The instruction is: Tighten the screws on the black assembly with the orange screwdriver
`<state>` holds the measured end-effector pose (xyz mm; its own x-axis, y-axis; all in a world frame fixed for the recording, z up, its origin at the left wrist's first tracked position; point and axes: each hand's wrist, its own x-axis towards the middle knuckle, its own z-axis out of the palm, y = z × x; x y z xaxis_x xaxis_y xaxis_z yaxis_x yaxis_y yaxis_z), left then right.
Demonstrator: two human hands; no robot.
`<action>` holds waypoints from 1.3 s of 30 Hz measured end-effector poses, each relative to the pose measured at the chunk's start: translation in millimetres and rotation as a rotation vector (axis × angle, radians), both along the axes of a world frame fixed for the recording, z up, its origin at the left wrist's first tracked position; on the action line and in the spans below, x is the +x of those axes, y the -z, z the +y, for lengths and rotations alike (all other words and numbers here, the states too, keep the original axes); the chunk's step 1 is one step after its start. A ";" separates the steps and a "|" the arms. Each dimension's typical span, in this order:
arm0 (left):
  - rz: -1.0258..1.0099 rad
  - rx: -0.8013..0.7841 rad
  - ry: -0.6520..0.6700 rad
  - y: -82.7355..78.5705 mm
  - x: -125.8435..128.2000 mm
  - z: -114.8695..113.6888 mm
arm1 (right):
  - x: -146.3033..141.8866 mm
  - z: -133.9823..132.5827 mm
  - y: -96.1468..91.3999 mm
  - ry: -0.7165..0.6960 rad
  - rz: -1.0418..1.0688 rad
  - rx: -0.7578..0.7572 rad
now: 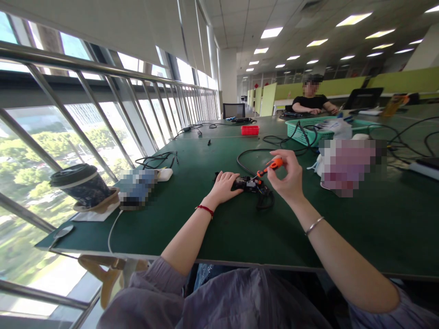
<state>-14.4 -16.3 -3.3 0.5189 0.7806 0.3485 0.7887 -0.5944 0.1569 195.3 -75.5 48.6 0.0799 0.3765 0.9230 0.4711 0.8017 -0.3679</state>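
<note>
Left hand (pixel 224 185) presses black device (pixel 247 183) flat on the table. Right hand (pixel 289 177) pinches orange screwdriver (pixel 273 165). Best to keep the tip seated and the shaft upright.

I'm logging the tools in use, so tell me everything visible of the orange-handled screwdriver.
The screwdriver is small, with a bright orange handle, plastic by its look, and a thin dark shaft. The right hand pinches the handle between thumb and fingertips, above the green table. It slants down to the person's left, its tip at the small black device; whether it sits in a screw cannot be told.
</note>
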 end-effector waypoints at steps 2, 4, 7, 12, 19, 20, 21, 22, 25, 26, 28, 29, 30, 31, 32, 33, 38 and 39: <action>-0.001 0.002 -0.001 0.1 0.2 0.0 | 0.3 0.1 -0.2 0.012 0.008 -0.031; -0.002 0.003 -0.003 0.0 0.3 -0.1 | 0.8 -0.4 -0.5 0.041 0.012 -0.078; -0.002 0.004 -0.005 -0.2 0.1 -0.3 | 1.2 -1.4 -1.0 0.070 0.016 -0.120; -0.001 0.005 -0.013 0.5 -0.3 0.2 | 0.0 -0.9 -0.7 0.035 0.002 -0.058; -0.003 0.005 -0.005 0.4 -0.1 0.5 | 0.9 0.9 0.6 0.028 -0.003 -0.064; -0.003 0.003 -0.006 0.1 0.0 0.2 | 1.1 0.3 0.3 0.037 -0.004 -0.083; -0.002 0.002 -0.006 -0.2 0.0 -0.1 | 1.2 -0.4 -0.1 0.046 -0.006 -0.098; -0.002 0.000 -0.005 -0.4 0.1 -0.4 | 1.2 -1.2 -0.5 0.054 -0.003 -0.107; -0.001 -0.001 -0.008 -0.9 0.2 -1.0 | 0.7 -2.1 -1.2 0.040 0.005 -0.104; 0.001 0.000 -0.008 -0.9 0.2 -1.0 | 0.6 -1.8 -1.0 0.028 0.005 -0.092; 0.004 0.001 -0.010 -0.8 0.2 -0.7 | 0.5 -0.3 -0.1 0.003 -0.001 -0.057; 0.006 0.001 -0.011 -0.6 0.2 -0.5 | 0.5 0.7 0.4 -0.007 -0.003 -0.041; 0.006 0.000 -0.010 -0.5 0.2 -0.3 | 0.6 1.5 0.9 -0.011 -0.002 -0.030; 0.005 0.000 -0.009 -0.5 0.1 -0.2 | 0.7 2.2 1.2 -0.011 -0.001 -0.026; 0.003 0.000 -0.010 -0.4 0.0 -0.2 | 0.8 2.6 1.4 -0.007 0.002 -0.031; 0.001 -0.001 -0.011 -0.4 -0.1 -0.2 | 0.8 2.7 1.4 0.003 0.006 -0.044; -0.002 -0.004 -0.013 -0.6 -0.5 -0.8 | 0.4 -0.7 -0.4 0.055 0.015 -0.125; -0.003 -0.004 -0.014 -0.5 -0.6 -0.8 | 0.1 -1.4 -0.8 0.053 0.018 -0.127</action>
<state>-15.0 -17.1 -2.8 0.5074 0.7890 0.3465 0.7963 -0.5830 0.1615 195.5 -76.8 49.3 0.1189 0.4854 0.8662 0.5042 0.7220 -0.4738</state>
